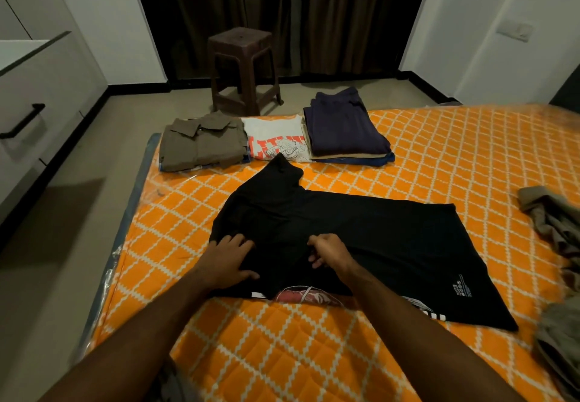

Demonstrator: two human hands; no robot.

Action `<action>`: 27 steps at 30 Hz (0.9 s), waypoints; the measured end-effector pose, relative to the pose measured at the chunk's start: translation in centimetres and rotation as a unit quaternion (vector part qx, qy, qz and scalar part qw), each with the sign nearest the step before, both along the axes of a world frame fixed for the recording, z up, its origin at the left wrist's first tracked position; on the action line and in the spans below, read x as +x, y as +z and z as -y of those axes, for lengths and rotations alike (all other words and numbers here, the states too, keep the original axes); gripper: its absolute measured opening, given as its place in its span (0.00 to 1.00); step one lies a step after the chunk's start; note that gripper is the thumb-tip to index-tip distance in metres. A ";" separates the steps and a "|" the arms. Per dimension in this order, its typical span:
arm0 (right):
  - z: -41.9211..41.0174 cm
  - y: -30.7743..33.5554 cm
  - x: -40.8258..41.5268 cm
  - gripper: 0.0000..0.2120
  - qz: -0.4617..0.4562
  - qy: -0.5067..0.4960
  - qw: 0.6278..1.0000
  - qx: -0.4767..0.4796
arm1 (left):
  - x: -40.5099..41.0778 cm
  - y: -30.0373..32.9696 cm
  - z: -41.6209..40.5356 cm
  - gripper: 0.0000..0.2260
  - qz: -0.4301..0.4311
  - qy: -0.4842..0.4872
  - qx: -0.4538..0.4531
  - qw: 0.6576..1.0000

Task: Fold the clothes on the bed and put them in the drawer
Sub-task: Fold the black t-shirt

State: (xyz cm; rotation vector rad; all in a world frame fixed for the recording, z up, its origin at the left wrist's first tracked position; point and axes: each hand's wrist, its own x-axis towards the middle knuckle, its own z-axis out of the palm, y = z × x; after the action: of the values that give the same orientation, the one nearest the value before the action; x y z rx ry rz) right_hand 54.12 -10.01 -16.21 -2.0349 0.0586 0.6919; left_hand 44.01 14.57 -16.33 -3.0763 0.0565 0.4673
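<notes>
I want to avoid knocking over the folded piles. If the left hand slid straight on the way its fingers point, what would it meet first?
The left hand lies on the black T-shirt, fingers pointing up and right. It would first cross more of that shirt toward its raised sleeve; the folded white printed T-shirt lies beyond, though depth is unclear.

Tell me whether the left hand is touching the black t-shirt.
Touching. The head view shows the left hand lying flat on the black t-shirt, fingers spread over the fabric with no gap.
</notes>
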 end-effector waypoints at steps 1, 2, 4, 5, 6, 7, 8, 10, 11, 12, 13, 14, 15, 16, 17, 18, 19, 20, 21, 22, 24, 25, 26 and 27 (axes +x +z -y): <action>0.7 -0.3 0.2 0.09 0.013 0.051 0.998 -0.046 | 0.1 0.3 0.2 0.30 0.004 0.007 -0.001 1.000; 1.5 -0.3 0.9 0.08 0.031 0.091 0.991 -0.089 | 0.6 0.7 0.4 0.32 0.024 0.011 0.003 1.000; 3.1 -0.3 2.9 0.06 0.058 0.135 0.978 -0.148 | 1.7 1.6 0.9 0.31 0.070 -0.018 0.051 0.996; 4.0 0.0 4.1 0.05 0.075 0.147 0.970 -0.177 | 2.5 1.7 1.0 0.25 0.094 -0.036 0.071 0.992; 4.9 0.5 5.5 0.04 0.095 0.157 0.961 -0.209 | 4.0 2.0 1.3 0.21 0.106 -0.054 0.078 0.990; 5.7 0.9 6.5 0.04 0.113 0.169 0.949 -0.241 | 4.9 2.2 1.5 0.20 0.102 -0.059 0.064 0.991; 6.9 1.2 8.0 0.06 0.130 0.177 0.937 -0.273 | 6.8 2.3 2.1 0.21 0.093 -0.070 0.046 0.992; 9.0 1.1 10.5 0.13 0.158 0.206 0.912 -0.319 | 10.3 2.5 3.3 0.24 0.067 -0.107 0.038 0.991; 10.0 0.8 11.5 0.18 0.169 0.225 0.898 -0.338 | 11.8 2.6 3.8 0.26 0.049 -0.124 0.049 0.990; 11.8 0.3 12.9 0.22 0.168 0.230 0.890 -0.357 | 14.2 2.3 5.1 0.28 0.031 -0.146 0.063 0.987; 12.8 -0.1 13.7 0.26 0.164 0.234 0.886 -0.366 | 15.5 2.2 5.5 0.30 0.007 -0.157 0.077 0.985; 13.7 -0.4 14.3 0.28 0.159 0.229 0.885 -0.372 | 16.4 2.4 5.7 0.33 -0.021 -0.158 0.088 0.983; 15.1 -1.1 15.2 0.30 0.158 0.218 0.887 -0.376 | 17.7 2.1 6.2 0.35 -0.048 -0.154 0.095 0.982; 16.7 -2.0 16.1 0.30 0.160 0.203 0.888 -0.380 | 19.0 1.4 6.8 0.37 -0.069 -0.143 0.097 0.983; 17.9 -2.8 16.8 0.30 0.172 0.194 0.888 -0.380 | 19.9 1.0 6.9 0.39 -0.083 -0.127 0.101 0.983; 19.3 -3.9 17.6 0.29 0.185 0.184 0.890 -0.375 | 21.1 0.3 7.4 0.41 -0.090 -0.117 0.115 0.982; 20.4 -4.9 18.2 0.28 0.202 0.180 0.890 -0.368 | 21.8 0.0 7.5 0.42 -0.084 -0.112 0.137 0.981; 21.3 -5.7 18.8 0.28 0.215 0.178 0.892 -0.357 | 22.4 -0.2 7.5 0.43 -0.071 -0.116 0.162 0.977; 22.1 -6.6 19.4 0.28 0.228 0.172 0.896 -0.341 | 23.2 -0.6 7.4 0.42 -0.060 -0.126 0.191 0.972; 22.7 -7.0 19.9 0.27 0.244 0.163 0.899 -0.324 | 23.9 -0.6 7.1 0.41 -0.051 -0.136 0.218 0.965; 23.8 -7.5 21.1 0.25 0.279 0.137 0.902 -0.298 | 25.5 -0.2 6.2 0.38 -0.041 -0.166 0.285 0.943; 24.3 -7.2 21.8 0.24 0.295 0.127 0.900 -0.295 | 26.3 0.5 5.7 0.35 -0.031 -0.191 0.321 0.927; 25.2 -7.2 22.6 0.23 0.300 0.118 0.900 -0.294 | 27.4 0.9 5.6 0.32 -0.024 -0.226 0.353 0.908; 25.9 -6.6 23.5 0.22 0.300 0.114 0.898 -0.302 | 28.4 1.4 5.3 0.29 -0.021 -0.265 0.376 0.888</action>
State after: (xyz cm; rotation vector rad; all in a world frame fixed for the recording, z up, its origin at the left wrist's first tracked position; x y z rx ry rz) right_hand 77.59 -35.90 -22.78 -2.8103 -0.3749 0.1487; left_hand 72.37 9.23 -14.92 -2.1614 0.5556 0.3915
